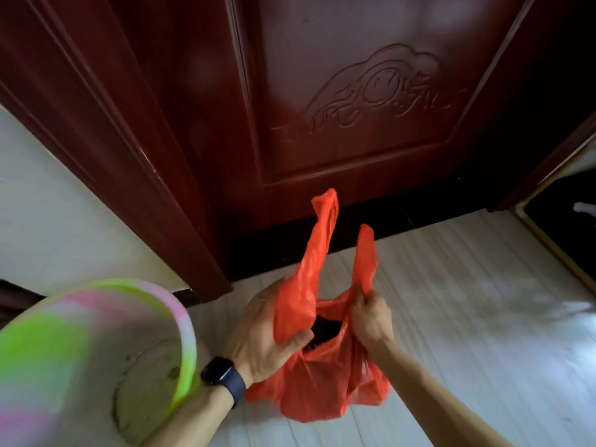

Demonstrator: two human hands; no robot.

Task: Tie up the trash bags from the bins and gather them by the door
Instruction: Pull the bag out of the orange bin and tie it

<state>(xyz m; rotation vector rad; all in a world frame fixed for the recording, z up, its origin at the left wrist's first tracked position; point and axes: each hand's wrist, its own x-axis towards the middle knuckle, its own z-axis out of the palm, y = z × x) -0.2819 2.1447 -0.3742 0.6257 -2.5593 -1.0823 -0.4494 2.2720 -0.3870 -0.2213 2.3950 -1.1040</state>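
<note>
gripping red trash bag handles, left hand, right hand, beside carved door, no readable writing

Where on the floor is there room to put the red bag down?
Bare pale floor lies right of the red bag, running up to the dark door sill. It is crowded on the left: the green and pink bin sits close beside the left hand. The right hand grips a handle.
</note>
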